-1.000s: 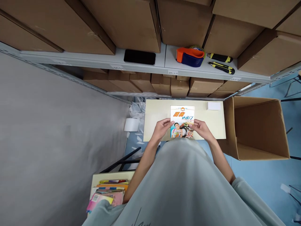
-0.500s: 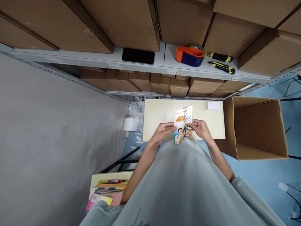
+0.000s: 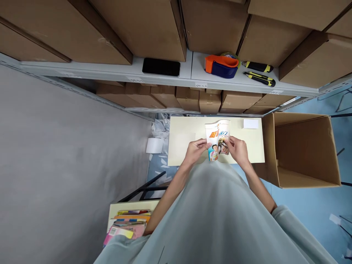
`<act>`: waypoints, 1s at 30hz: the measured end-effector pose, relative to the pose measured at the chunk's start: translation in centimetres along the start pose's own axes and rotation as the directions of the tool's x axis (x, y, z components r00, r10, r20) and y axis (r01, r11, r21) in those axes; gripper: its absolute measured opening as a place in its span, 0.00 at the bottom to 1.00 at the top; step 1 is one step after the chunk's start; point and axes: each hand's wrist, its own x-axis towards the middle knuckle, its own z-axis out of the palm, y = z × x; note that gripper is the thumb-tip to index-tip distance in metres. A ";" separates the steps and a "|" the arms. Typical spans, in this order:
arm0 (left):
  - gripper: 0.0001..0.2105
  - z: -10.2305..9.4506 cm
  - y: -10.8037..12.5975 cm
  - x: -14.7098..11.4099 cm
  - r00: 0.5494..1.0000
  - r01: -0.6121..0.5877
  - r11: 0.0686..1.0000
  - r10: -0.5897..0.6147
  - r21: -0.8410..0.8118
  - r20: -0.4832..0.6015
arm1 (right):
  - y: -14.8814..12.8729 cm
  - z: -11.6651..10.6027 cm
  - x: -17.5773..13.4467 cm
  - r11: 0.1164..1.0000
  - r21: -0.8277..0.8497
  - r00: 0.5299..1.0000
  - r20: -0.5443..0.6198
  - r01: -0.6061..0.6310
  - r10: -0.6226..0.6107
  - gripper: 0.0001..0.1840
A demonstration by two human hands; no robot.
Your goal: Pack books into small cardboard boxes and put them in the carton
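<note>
1. On my feed: L hand (image 3: 195, 149) pinches the booklet's (image 3: 213, 131) L edge, thumb on cover; R hand (image 3: 238, 149) grips the R edge, same way.
2. Booklet's btwn the two, held up over the worktop (image 3: 178, 156), cover buckled along a vert. fold.
3. Progress, my read: booklet's lifted & bent, not yet set down; how much is left overall, can't tell.
4. Nearby: small white box (image 3: 250, 124) at worktop's far R; open carton (image 3: 269, 146) beside the R end.
5. Further out: pile of books (image 3: 134, 229) lower L on side worktop (image 3: 129, 206), untouched by either hand; phone (image 3: 161, 67) up on shelf (image 3: 170, 80).
</note>
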 end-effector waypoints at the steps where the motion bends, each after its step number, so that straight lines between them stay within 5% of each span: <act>1: 0.24 0.7 0.0 -0.3 0.999 -0.022 1.000 0.021 0.018 0.026 | -0.1 0.3 0.0 1.000 0.003 1.000 0.000 0.002 -0.002 0.17; 6: 0.20 3.6 0.1 -1.6 0.989 -0.119 0.988 0.108 0.097 0.105 | 0.7 0.7 0.5 0.970 0.244 0.997 0.070 -0.003 -0.015 0.14; 13: 0.21 -0.9 -0.2 0.3 0.985 -0.149 0.974 0.160 0.168 -0.058 | 2.1 -1.9 -0.2 0.856 0.514 0.987 0.161 -0.058 -0.030 0.28; 19: 0.22 -2.1 -0.8 1.1 0.964 -0.140 0.959 0.189 0.248 -0.188 | 0.3 -1.8 -1.4 0.881 0.474 0.965 0.232 -0.001 -0.124 0.30; 30: 0.14 1.5 -2.1 0.7 0.906 -0.162 0.905 0.295 0.393 -0.304 | -1.8 -1.3 -3.5 0.945 0.244 0.898 0.331 0.216 -0.291 0.24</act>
